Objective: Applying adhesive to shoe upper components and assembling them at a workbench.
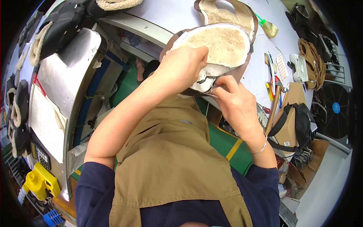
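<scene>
A fleece-lined brown piece [215, 43] with a white edge, which looks like part of a boot, rests at the table's near edge with its cream lining facing up. My left hand [184, 68] is closed over its left near side, fingers curled. At its near right corner, my right hand [234, 96] pinches a folded whitish edge; the fingertips are partly hidden. A second fleece-lined brown piece [227, 13], with an opening in it, lies just beyond.
A green-handled brush [268, 28] lies to the right of the pieces. Further right are pliers and a hammer [274, 104], a white tape dispenser-like device [298, 66], and a cardboard box with a black strap bag [298, 125]. On the left stands a metal-topped bench [72, 56] with a notebook [47, 117].
</scene>
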The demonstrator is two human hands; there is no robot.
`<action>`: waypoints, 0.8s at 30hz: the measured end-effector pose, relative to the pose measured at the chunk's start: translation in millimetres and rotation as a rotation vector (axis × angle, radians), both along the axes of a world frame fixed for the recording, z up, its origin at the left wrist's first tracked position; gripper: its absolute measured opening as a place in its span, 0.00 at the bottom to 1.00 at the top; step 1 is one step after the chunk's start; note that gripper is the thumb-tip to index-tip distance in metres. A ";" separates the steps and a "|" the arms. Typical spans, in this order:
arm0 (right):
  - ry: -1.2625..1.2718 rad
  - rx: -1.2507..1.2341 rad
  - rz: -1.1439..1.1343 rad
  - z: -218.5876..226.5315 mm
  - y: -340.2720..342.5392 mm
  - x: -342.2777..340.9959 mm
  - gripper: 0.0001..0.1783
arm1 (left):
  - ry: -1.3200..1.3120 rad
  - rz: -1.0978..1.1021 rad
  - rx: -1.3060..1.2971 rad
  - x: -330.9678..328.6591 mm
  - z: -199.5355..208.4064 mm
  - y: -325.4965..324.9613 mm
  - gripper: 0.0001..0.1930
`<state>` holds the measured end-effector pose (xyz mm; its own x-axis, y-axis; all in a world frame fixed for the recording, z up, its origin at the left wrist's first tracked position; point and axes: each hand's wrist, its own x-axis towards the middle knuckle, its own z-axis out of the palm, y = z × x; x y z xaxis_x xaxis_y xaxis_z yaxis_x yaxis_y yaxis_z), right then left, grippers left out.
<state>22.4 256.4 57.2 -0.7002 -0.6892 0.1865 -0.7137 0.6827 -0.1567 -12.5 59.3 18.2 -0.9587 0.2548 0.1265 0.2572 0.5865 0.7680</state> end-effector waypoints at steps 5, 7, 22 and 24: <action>-0.018 0.059 -0.007 7.9 1.6 -3.2 0.09 | -0.125 -0.015 0.012 5.3 15.4 1.6 0.08; -0.034 0.108 0.006 9.7 0.6 -3.2 0.12 | -0.096 0.014 0.033 7.6 9.8 4.6 0.08; 0.037 -0.582 0.067 25.4 10.9 -11.6 0.22 | -0.364 0.091 0.817 -7.0 10.0 -31.8 0.07; -0.116 -1.106 -0.234 9.2 -0.5 -3.7 0.18 | -0.295 0.137 1.270 -5.7 -10.6 -35.7 0.10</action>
